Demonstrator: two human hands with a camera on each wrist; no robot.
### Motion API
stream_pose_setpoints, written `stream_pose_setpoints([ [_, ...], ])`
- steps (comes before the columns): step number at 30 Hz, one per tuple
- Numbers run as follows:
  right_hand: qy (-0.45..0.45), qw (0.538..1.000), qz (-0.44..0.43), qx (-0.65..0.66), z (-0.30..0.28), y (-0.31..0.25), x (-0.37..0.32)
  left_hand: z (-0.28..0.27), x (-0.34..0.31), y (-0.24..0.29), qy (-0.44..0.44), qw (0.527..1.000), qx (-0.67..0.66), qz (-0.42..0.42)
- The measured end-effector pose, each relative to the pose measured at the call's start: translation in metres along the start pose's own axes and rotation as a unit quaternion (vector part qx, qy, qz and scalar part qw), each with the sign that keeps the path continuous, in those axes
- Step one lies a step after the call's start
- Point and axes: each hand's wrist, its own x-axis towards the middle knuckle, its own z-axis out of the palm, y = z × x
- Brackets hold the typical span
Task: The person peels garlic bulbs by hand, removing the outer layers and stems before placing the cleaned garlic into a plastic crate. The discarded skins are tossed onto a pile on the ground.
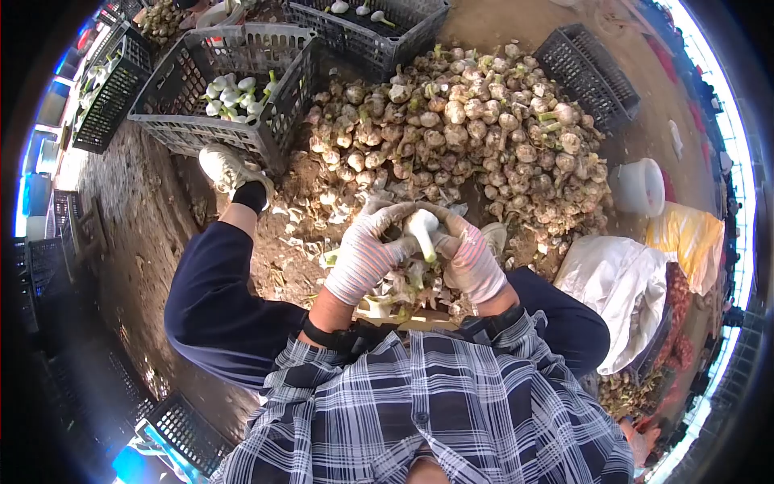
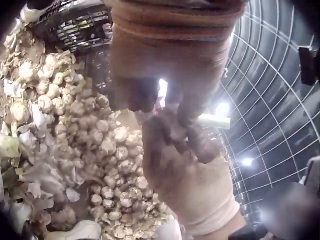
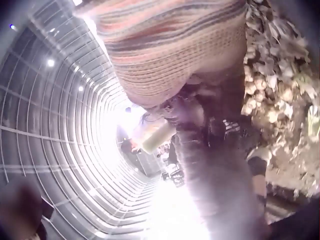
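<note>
A white garlic bulb [image 1: 421, 221] with a cut green stem is between both hands in the head view, stem toward the person. My left hand [image 1: 365, 252], in a striped knit glove, grips it from the left with curled fingers. From the other side my gloved right hand [image 1: 474, 260] holds it, thumb near the stem. The pale stem [image 2: 215, 120] sticks out beside the fingers in the left wrist view, while the bulb is mostly hidden. In the right wrist view the stem [image 3: 159, 139] shows below the glove. Loose peels [image 1: 403, 290] lie beneath the hands.
A large heap of unpeeled garlic [image 1: 459, 121] lies ahead. Cleaned white bulbs [image 1: 234, 97] sit in a black crate [image 1: 218, 133] at front left. Another crate [image 1: 587, 77], a white bucket [image 1: 642, 187] and a white sack [image 1: 617, 286] stand on the right.
</note>
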Motion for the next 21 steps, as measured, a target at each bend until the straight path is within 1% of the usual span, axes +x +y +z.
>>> stream_pose_setpoints([
  [1, 0.011, 0.999, -0.005, -0.03, 0.0, 0.0, 0.0, -0.003, -0.001, 0.004, 0.001, 0.999, 0.029, -0.013],
  [2, 0.013, 0.995, -0.027, -0.096, 0.002, -0.001, 0.001, -0.007, -0.002, 0.004, 0.003, 0.998, 0.058, -0.027],
  [3, 0.014, 0.986, -0.046, -0.159, 0.004, -0.004, 0.0, -0.011, -0.002, -0.001, -0.032, 0.995, 0.007, -0.09],
  [4, 0.016, 0.973, -0.064, -0.221, 0.007, -0.007, -0.002, -0.01, -0.004, -0.007, -0.027, 0.995, 0.033, -0.086],
  [5, 0.039, 0.971, -0.053, -0.229, 0.012, -0.009, -0.004, -0.008, -0.006, -0.013, -0.021, 0.995, 0.058, -0.079],
  [6, 0.04, 0.961, -0.071, -0.266, 0.012, -0.007, -0.004, -0.008, -0.005, -0.014, -0.015, 0.994, 0.083, -0.072],
  [7, 0.041, 0.948, -0.088, -0.302, 0.011, -0.004, -0.004, -0.009, -0.003, -0.01, -0.022, 0.988, 0.149, -0.012],
  [8, 0.043, 0.934, -0.105, -0.339, 0.01, -0.001, -0.004, -0.009, -0.004, -0.009, -0.019, 0.984, 0.179, 0.007],
  [11, 0.019, 0.913, -0.136, -0.383, 0.006, 0.001, -0.001, -0.009, -0.003, -0.006, -0.005, 0.964, 0.261, 0.057],
  [13, 0.019, 0.927, -0.108, -0.358, 0.009, 0.0, -0.003, -0.008, -0.002, -0.005, 0.007, 0.949, 0.304, 0.08],
  [14, 0.019, 0.934, -0.095, -0.345, 0.01, -0.001, -0.003, -0.007, -0.002, -0.013, 0.018, 0.972, 0.235, 0.023],
  [15, 0.012, 0.954, -0.068, -0.291, 0.01, -0.001, -0.003, -0.006, -0.001, -0.02, 0.029, 0.986, 0.164, -0.033],
  [16, 0.005, 0.971, -0.042, -0.235, 0.009, 0.0, -0.003, -0.006, -0.001, -0.023, 0.04, 0.991, 0.091, -0.089],
  [17, -0.002, 0.984, -0.016, -0.179, 0.009, 0.0, -0.003, -0.006, -0.002, -0.024, 0.04, 0.982, -0.007, -0.184],
  [19, 0.004, 0.999, 0.034, -0.006, 0.014, 0.005, 0.0, -0.005, -0.004, -0.032, 0.077, 0.956, -0.161, -0.233],
  [20, 0.006, 0.995, 0.06, 0.081, 0.015, 0.01, 0.001, -0.005, -0.005, -0.036, 0.094, 0.933, -0.236, -0.255],
  [21, -0.012, 0.996, 0.044, 0.083, 0.012, 0.016, 0.006, -0.004, -0.004, -0.037, 0.101, 0.932, -0.24, -0.251],
])
